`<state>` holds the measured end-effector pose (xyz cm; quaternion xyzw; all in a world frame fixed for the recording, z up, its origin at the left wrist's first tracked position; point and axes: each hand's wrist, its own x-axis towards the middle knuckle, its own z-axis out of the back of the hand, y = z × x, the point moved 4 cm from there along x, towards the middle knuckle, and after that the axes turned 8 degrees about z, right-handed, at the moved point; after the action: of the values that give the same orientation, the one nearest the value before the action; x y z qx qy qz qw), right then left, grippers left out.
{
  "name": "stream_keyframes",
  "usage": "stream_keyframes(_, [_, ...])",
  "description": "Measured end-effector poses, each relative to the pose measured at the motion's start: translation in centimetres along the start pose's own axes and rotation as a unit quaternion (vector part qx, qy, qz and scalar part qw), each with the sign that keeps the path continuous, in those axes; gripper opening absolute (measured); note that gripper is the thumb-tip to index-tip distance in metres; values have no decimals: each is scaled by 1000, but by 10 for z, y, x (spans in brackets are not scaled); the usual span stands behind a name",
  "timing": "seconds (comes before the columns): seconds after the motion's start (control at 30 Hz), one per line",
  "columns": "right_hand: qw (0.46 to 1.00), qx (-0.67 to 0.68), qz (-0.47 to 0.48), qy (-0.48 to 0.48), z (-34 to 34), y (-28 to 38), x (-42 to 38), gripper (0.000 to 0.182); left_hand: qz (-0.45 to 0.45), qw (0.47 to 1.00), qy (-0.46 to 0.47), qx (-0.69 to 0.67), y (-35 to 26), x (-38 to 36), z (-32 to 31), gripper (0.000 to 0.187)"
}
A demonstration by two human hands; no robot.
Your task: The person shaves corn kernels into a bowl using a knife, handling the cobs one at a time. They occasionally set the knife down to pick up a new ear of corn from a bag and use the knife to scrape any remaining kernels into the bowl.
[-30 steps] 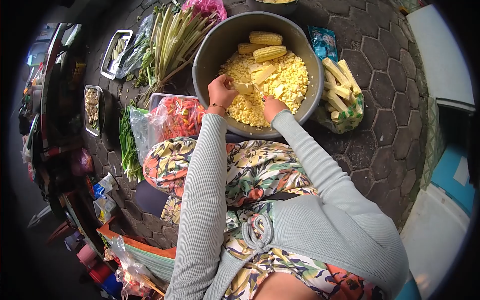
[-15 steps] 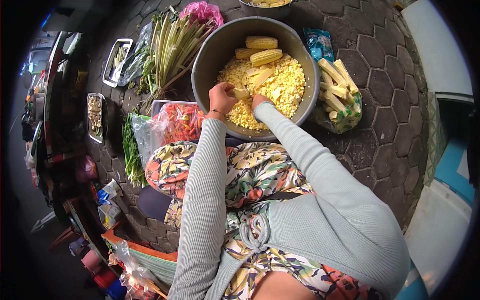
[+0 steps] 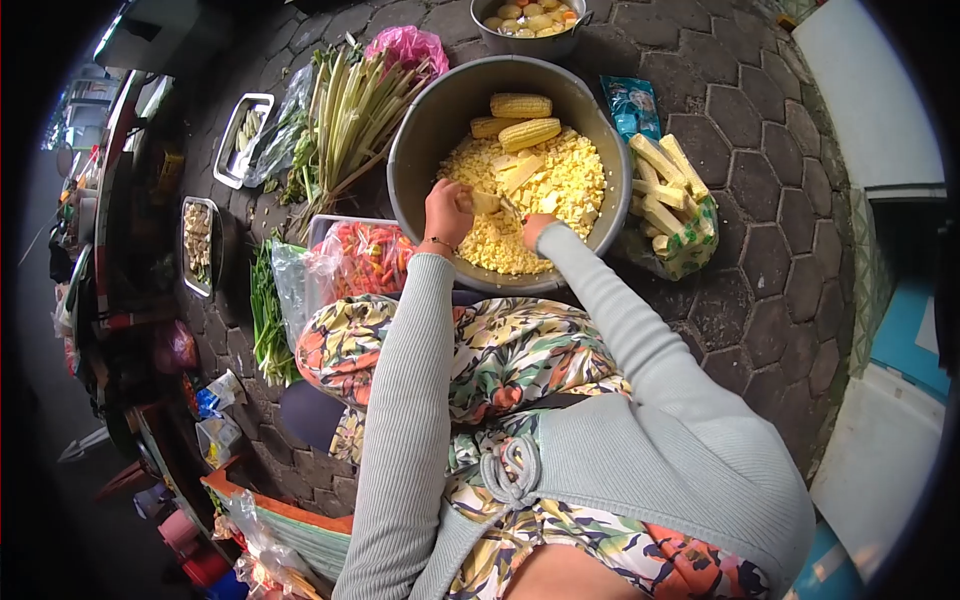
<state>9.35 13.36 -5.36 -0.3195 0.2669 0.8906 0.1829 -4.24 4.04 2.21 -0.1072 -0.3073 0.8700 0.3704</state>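
A large grey basin [image 3: 408,125] holds cut yellow corn kernels [image 3: 575,170], with several whole cobs [image 3: 530,134] lying at its far side. Over the basin's left part my left hand [image 3: 447,211] is closed round a pale corn cob [image 3: 485,203]. To its right, my right hand [image 3: 538,229] is closed on a thin knife [image 3: 511,208], whose blade is beside the cob; most of the handle is hidden in the hand. Pale cut corn pieces [image 3: 522,175] lie on the kernels just beyond both hands.
Stripped cobs [image 3: 665,190] fill a bag right of the basin, near a blue packet [image 3: 631,105]. A pot [image 3: 530,42] stands beyond. Left are leafy stalks [image 3: 350,115], red chillies [image 3: 368,255], green onions [image 3: 268,320] and metal trays [image 3: 231,178].
My right hand has moved right and slightly down, away from the cob, and the knife now shows. The view has shifted slightly, with more of the far pot visible.
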Motion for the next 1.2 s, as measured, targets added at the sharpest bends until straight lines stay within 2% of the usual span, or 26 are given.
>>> stream_keyframes(0.03, [985, 152, -36, -79, 1, -8, -16, 29, -26, 999, -39, 9, -4, 0, 2, 29])
stream_keyframes(0.07, [985, 152, -36, -74, -2, -4, -27, 29, -55, 995, -77, 20, -7, -1, 5, 31])
stream_keyframes(0.13, [954, 211, 17, -210, 18, 6, -57, 28, -20, 996, -73, 37, -8, -2, 6, 35])
stream_keyframes(0.2, [960, 208, 13, -186, 26, 20, -66, 30, 118, 992, -17, -41, -1, -1, 7, 40])
stream_keyframes(0.23, [959, 206, 23, -195, 29, 27, -66, 30, 136, 991, -5, -6, -3, 0, 10, 41])
stream_keyframes(0.37, [960, 186, 38, -207, 40, 40, -70, 28, 146, 989, 12, 13, -6, 1, 14, 38])
stream_keyframes(0.5, [963, 154, 39, -216, 46, 43, -72, 26, 126, 991, 6, -40, -6, 2, 9, 34])
stream_keyframes(0.67, [971, 123, 45, -201, 49, 34, -69, 25, 87, 994, -17, -57, -12, 0, 8, 29])
stream_keyframes(0.73, [974, 109, 45, -191, 54, 32, -70, 25, 46, 997, -37, -55, -14, 0, 8, 26])
stream_keyframes(0.93, [976, 84, 56, -194, 63, 29, -66, 25, 24, 998, -46, -40, -16, 0, 6, 25])
stream_keyframes(1.1, [988, 60, 68, -122, 66, 26, -34, 25, 5, 999, -30, -36, -17, -2, 5, 25])
stream_keyframes(1.13, [988, 60, 68, -122, 49, 17, -26, 25, -1, 999, -30, -34, -17, -2, 5, 26])
stream_keyframes(1.2, [997, -27, 70, 3, 4, -4, 0, 30, 20, 999, -31, -30, -11, -1, 9, 27])
